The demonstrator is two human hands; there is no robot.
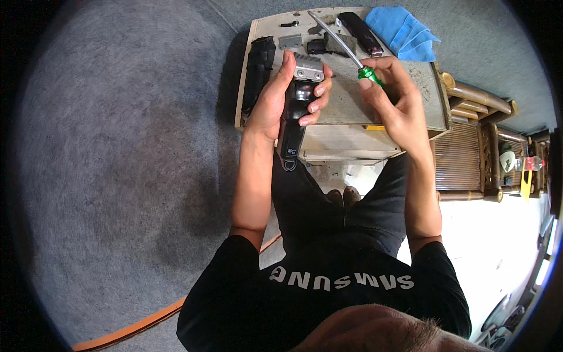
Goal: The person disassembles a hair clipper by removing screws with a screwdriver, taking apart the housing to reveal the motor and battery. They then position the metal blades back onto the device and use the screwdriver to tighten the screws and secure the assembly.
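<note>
My left hand [274, 100] is wrapped round a black hair clipper [291, 138], thumb on one side and fingertips on the other. The clipper stands blade end up, and two screws show on its silver blade [308, 67]. In my right hand [402, 108] is a screwdriver [337, 41], pinched by its green handle between thumb and fingers. Its long metal shaft slants up and left over the table, with the tip apart from the clipper.
On the small wooden table [346, 111] lie a second black clipper [258, 67], a loose metal blade [290, 41], a dark clipper [360, 34] and a folded blue cloth [400, 32]. A bamboo bench [463, 155] stands at the right. A grey wall [129, 146] fills the left.
</note>
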